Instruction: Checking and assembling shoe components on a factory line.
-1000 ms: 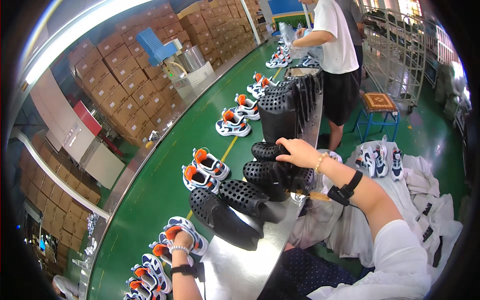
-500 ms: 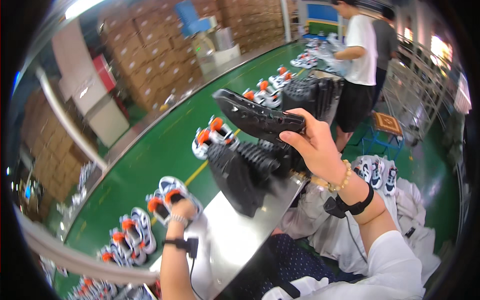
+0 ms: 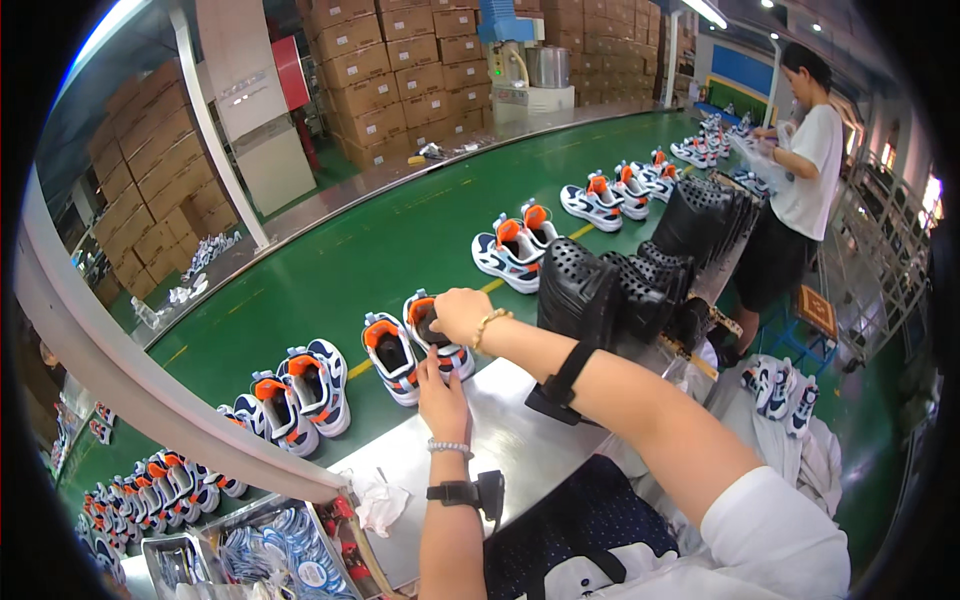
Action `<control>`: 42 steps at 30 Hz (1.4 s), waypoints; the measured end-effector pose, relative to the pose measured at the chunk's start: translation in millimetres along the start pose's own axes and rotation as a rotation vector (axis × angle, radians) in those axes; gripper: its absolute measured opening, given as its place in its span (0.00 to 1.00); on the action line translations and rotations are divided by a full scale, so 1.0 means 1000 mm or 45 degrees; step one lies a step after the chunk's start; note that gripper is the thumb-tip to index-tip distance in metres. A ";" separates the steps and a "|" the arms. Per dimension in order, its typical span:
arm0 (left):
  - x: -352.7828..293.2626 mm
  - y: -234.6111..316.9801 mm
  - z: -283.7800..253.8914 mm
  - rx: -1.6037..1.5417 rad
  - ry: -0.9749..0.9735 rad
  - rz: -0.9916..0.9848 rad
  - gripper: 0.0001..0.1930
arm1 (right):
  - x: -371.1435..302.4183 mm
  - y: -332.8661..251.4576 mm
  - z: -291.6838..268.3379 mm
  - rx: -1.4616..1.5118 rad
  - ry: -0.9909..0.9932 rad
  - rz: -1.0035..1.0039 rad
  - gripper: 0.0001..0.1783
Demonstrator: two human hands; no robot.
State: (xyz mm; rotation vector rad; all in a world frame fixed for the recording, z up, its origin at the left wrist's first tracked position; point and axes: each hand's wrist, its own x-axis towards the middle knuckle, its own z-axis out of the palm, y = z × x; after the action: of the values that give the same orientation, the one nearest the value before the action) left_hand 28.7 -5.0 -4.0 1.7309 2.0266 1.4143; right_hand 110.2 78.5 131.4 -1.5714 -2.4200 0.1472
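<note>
A sneaker [image 3: 458,360] in white, navy and orange stands heel toward me on the near edge of the green belt. My left hand [image 3: 443,405] grips its heel, fingers pressed up along the back. Over the same shoe's opening, my right hand [image 3: 463,318] is closed, knuckles up; its fingertips are hidden at the collar, and what they hold cannot be made out. Its mate, another sneaker [image 3: 390,360], stands just to the left, untouched. To the right of my right hand rises a stack of black, shoe-shaped pieces with holes [image 3: 580,285].
The green belt [image 3: 330,285] carries more pairs of sneakers [image 3: 315,388] both ways. A metal tabletop [image 3: 500,425] lies before me, with crumpled paper [image 3: 380,503] and a box of round labels [image 3: 280,550]. A co-worker [image 3: 810,165] stands at right. A pale curved post [image 3: 130,370] crosses the left.
The black shoe-shaped piece has left my right hand, which has moved left and down to the sneaker. My left hand has drawn back from inside a shoe to the heel. The view has shifted.
</note>
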 end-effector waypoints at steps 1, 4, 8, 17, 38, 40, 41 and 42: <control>0.001 0.006 -0.001 0.010 -0.032 -0.094 0.24 | 0.008 -0.001 0.008 -0.087 0.003 -0.054 0.12; 0.006 0.014 -0.004 0.052 -0.074 -0.146 0.23 | 0.028 0.003 0.052 -0.377 0.083 -0.252 0.08; 0.005 -0.001 0.002 0.125 0.037 -0.133 0.22 | 0.038 -0.018 0.082 -0.228 0.016 0.015 0.07; 0.007 -0.006 0.002 0.074 0.042 -0.176 0.23 | 0.063 -0.017 0.104 0.047 -0.117 0.230 0.11; 0.023 -0.011 -0.015 0.234 0.366 0.125 0.20 | -0.208 0.108 0.055 0.845 0.087 -0.207 0.13; 0.024 0.006 -0.020 0.216 0.395 0.291 0.21 | -0.231 0.133 0.057 0.912 0.126 -0.119 0.12; 0.027 0.021 -0.017 0.189 0.332 0.356 0.20 | -0.241 0.145 0.057 0.973 0.139 -0.028 0.12; 0.033 0.036 -0.009 0.165 0.268 0.420 0.20 | -0.249 0.152 0.060 0.990 0.194 0.014 0.10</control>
State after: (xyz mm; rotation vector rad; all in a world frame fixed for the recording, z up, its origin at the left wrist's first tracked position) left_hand 37.3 13.5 40.7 2.1345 2.0445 1.6550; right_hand 325.0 -81.7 1.9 -1.1692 -1.8763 0.8213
